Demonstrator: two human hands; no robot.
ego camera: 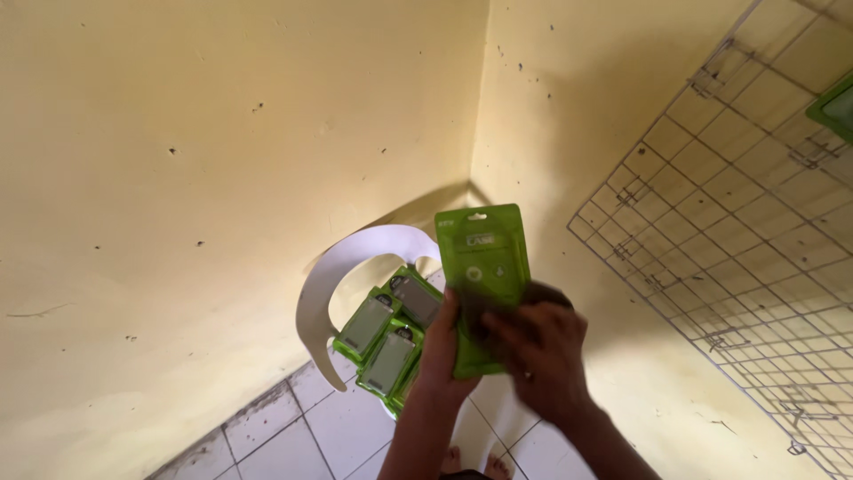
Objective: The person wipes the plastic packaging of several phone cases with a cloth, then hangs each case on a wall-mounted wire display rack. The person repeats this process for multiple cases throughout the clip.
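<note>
Green packet (pixel 482 258) up in front of the wall, left hand (pixel 442 347) clamped on its lower edge, right hand (pixel 542 351) gripping the bottom right, w/ hands close together. More green packets (pixel 391 329) on the white chair (pixel 324 284) just below.

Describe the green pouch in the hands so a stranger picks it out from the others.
Start at the yellow wall corner and drop to the white plastic chair. Green packs lie stacked on its seat; the green pouch is the only one raised upright in front, gripped by the left hand and right hand.

green flat packet (pixel 482 267), upright, hang-hole at top, lower part gripped in both hands, raised near yellow wall corner
</note>
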